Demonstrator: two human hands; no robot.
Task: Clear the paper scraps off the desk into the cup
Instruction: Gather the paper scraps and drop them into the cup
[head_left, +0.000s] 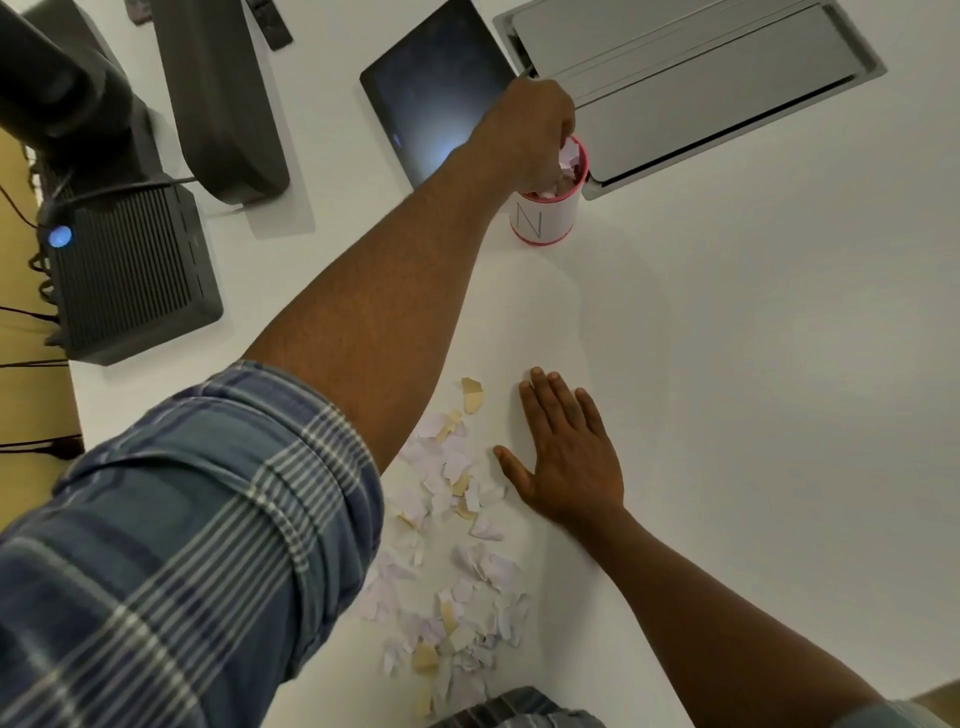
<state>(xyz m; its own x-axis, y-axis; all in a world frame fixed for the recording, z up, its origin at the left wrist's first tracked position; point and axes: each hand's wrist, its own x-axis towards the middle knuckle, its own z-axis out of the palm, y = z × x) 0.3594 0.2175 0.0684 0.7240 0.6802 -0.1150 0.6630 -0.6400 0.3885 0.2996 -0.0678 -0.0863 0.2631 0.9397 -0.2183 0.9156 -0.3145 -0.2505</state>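
Note:
A white cup with a pink rim and a letter N on its side (544, 221) stands at the middle back of the white desk (753, 364). My left hand (535, 132) reaches over the cup's mouth, fingers bunched around pale paper scraps (567, 156) that poke out of the cup. A pile of torn white, lilac and tan paper scraps (457, 545) lies near the front edge, partly hidden under my left arm. My right hand (566, 452) rests flat on the desk, fingers apart, just right of the pile.
A dark tablet (431, 88) lies left of the cup. A grey recessed cable hatch (691, 83) sits right behind the cup. At the far left stand a black monitor foot (218, 104) and a black box with a blue light (130, 265) and cables.

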